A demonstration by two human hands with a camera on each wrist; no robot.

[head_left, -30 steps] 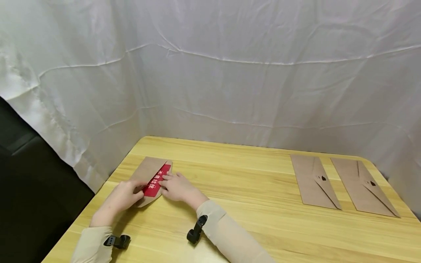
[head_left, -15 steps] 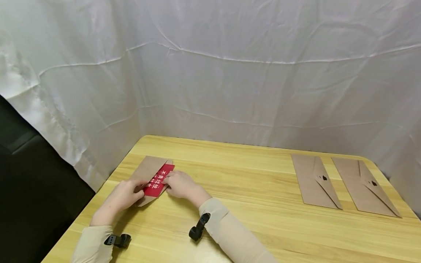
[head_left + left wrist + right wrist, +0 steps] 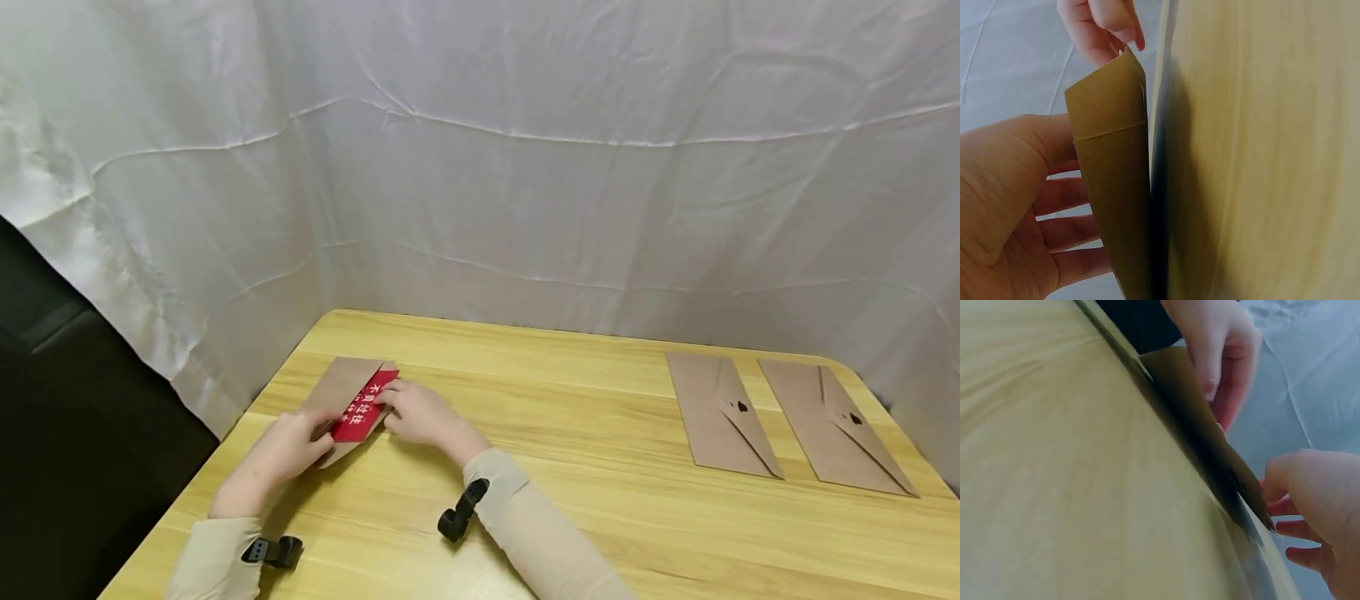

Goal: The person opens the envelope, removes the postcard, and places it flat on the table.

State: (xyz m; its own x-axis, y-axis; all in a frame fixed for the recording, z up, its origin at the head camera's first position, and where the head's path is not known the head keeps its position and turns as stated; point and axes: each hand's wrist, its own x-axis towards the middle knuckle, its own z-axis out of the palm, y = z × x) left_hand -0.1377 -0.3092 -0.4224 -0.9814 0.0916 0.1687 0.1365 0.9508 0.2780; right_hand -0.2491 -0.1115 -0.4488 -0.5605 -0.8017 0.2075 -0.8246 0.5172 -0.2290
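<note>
At the table's left, a brown kraft-paper envelope [image 3: 339, 381] lies with its long side open. A red card [image 3: 362, 413] with white Chinese characters sticks partly out of that opening; the rest is hidden inside. My left hand [image 3: 288, 446] holds the envelope's near end, thumb by the opening. In the left wrist view the envelope [image 3: 1113, 162] stands out from the palm, with the fingers behind it. My right hand [image 3: 422, 412] pinches the card's outer edge with its fingertips. The right wrist view shows the envelope's flap side [image 3: 1179, 381] between both hands.
Two more brown envelopes [image 3: 720, 417] [image 3: 832, 425] with small dark marks lie side by side at the right of the wooden table [image 3: 540, 433]. White cloth [image 3: 480, 167] hangs behind and left. Something black [image 3: 67, 433] stands beyond the left edge.
The right hand has gone from fingers laid on the card to pinching its edge. It moved slightly right, and more of the card shows outside the envelope. The left hand stays nearly still.
</note>
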